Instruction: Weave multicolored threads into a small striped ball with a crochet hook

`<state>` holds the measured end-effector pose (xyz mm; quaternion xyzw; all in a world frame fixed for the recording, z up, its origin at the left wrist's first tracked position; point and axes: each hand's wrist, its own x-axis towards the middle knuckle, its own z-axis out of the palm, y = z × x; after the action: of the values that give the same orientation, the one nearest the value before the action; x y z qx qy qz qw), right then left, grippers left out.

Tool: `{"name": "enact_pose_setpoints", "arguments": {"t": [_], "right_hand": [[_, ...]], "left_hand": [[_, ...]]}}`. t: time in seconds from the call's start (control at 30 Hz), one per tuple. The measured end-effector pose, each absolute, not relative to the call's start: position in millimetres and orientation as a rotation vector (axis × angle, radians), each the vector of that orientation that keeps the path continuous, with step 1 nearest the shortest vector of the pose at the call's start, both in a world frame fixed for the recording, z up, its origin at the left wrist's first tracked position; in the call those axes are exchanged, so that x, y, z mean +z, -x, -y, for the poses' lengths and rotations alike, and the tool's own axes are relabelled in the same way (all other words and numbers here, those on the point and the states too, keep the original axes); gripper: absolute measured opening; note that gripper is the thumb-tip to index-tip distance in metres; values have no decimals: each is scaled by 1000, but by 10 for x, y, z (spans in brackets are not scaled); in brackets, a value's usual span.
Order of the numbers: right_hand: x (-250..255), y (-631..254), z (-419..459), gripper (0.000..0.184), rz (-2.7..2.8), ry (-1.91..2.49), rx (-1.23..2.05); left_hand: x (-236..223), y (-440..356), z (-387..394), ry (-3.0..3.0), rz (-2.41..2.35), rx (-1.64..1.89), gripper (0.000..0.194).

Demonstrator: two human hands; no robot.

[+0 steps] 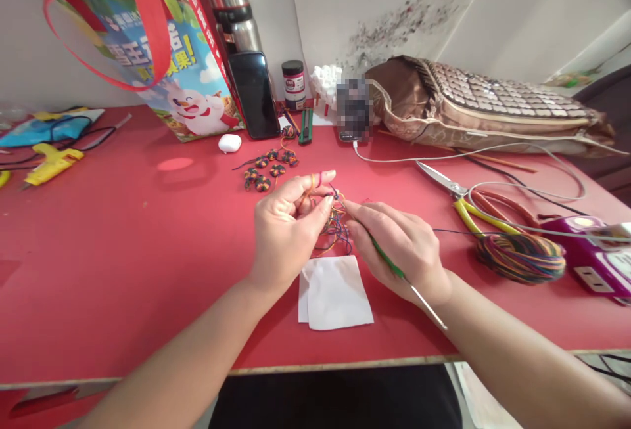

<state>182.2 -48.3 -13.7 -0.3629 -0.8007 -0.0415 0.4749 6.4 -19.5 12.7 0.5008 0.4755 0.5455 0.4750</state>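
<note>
My left hand (pixel 288 222) pinches a small dark piece of crochet work, and multicoloured yarn is wound around its raised index finger. In my right hand (pixel 399 242) is a crochet hook (pixel 387 255) with a green grip; its metal tail sticks out past the wrist. The hook's working tip meets the small piece at my left fingertips, where fine detail is hard to see. Loose multicoloured yarn (pixel 338 228) lies tangled on the table beneath both hands. Several small crocheted pieces (pixel 263 183) in dark and orange yarn rest beyond my left hand.
On the red table (pixel 123 271) lie white paper (pixel 340 294), a yarn ball (pixel 520 258), scissors (pixel 458 189) and a purple power strip (pixel 591 251) at right. Behind stand a phone (pixel 254 94), a thermos (pixel 236 15) and a gift bag (pixel 182 67). A yellow glue gun (pixel 52 163) lies left.
</note>
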Motion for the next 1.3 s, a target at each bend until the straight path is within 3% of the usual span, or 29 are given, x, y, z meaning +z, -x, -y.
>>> {"name": "enact_pose_setpoints", "arguments": {"t": [0.1,0.3,0.47,0.7,1.0,1.17,1.3], "right_hand": [[-133,-1753,509,22,1860,908,52],[-100,-1603,493,28,1085,834,1153],[-164,-1658,345,37,795,795,1517],[-71,-1698,331,34,686,721,1515],[5,-1796,312,36,810,742,1583],[33,-1989,326,15,1305,839,1127],[13,-1997,348,11,1444,873,798]], "left_hand": [[133,-93,217,-1258,-1208,1404,25],[150,-110,251,-1307,-1239,1488,21],[69,-78,203,-1461,-1216,1511,21],[6,-79,165,-1617,-1118,1493,26],[128,-45,136,-1008,-947,1289,27],[200,21,13,-731,-932,1131,33],[202,60,-15,-739,-968,1111,34]]}}
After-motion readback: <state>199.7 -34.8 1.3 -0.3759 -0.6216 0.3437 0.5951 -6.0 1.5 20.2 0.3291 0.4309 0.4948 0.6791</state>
